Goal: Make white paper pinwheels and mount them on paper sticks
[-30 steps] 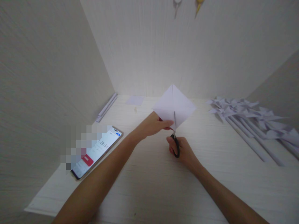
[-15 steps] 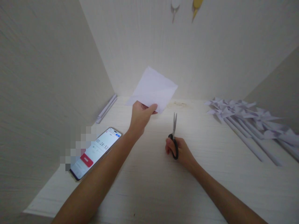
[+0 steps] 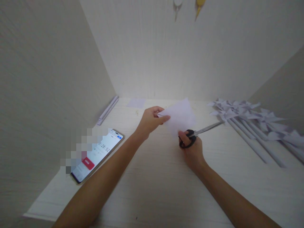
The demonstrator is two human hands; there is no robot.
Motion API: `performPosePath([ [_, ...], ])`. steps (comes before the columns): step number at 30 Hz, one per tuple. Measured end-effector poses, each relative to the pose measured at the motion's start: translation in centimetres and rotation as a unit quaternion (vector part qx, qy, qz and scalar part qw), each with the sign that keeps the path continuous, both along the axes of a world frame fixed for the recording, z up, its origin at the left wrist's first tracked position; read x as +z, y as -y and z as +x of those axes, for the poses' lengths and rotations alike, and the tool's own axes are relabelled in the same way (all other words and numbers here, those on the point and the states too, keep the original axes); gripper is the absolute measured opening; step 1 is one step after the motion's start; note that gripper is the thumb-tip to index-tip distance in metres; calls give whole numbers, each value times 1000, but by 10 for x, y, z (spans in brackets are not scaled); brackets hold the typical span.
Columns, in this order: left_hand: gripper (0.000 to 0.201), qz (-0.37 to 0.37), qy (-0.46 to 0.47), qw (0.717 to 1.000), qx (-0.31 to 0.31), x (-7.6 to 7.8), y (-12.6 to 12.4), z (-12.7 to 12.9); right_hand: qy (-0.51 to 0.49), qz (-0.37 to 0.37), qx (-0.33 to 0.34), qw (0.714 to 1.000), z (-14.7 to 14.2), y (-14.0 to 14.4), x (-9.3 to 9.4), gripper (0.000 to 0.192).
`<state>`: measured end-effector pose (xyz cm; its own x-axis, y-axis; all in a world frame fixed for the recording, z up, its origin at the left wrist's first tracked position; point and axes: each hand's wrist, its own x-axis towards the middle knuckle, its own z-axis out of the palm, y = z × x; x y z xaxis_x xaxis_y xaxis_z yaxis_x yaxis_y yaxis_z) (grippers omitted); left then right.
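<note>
1. A phone [image 3: 97,155] lies near left on the table [image 3: 161,196], its screen facing up for reading
2. The left hand [image 3: 150,120] pinches the paper sheet [image 3: 181,115] at its left edge, lifted mid-table
3. The right hand [image 3: 193,152] grips closed scissors [image 3: 198,134], blades pointing right, away from the sheet
4. Paper pinwheels [image 3: 249,117] lie grouped far right

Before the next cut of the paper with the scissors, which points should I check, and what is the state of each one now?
1. Left hand grips the paper sheet by its left edge: ok.
2. Right hand has fingers in the handles of the scissors: ok.
3. Blades meet the paper: not ok, they point right, toward the paper pinwheels.
4. Blades open: not ok, they look closed.
5. Left fingers away from the blades: ok.
6. Phone lies apart from both hands: ok.
</note>
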<state>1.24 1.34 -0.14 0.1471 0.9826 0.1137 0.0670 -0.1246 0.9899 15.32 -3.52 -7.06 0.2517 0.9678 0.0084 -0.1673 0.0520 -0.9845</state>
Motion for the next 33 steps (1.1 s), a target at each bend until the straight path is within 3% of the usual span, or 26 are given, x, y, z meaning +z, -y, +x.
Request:
performPosePath([
  [6, 16, -67, -65, 992, -88, -1, 3, 2, 34, 8, -22, 999, 0, 4, 10, 29],
  [11, 22, -63, -70, 988, -122, -4, 4, 5, 36, 19, -9, 999, -1, 4, 9, 29],
  [14, 25, -28, -62, 994, -91, -3, 3, 4, 12, 34, 39, 999, 0, 6, 7, 33],
  [17, 25, 6, -33, 999, -38, 2, 2, 2, 22, 35, 137, 990, 0, 10, 7, 47],
  [22, 31, 14, 56, 998, 14, 13, 4, 0, 157, 27, 269, 950, -3, 20, 12, 53],
  [26, 29, 4, 84, 996, 14, 16, 5, 1, 221, 16, 278, 935, -7, 23, 17, 50],
  [33, 30, 16, 86, 996, 5, 16, 4, -2, 234, 9, 271, 934, -7, 22, 17, 50],
])
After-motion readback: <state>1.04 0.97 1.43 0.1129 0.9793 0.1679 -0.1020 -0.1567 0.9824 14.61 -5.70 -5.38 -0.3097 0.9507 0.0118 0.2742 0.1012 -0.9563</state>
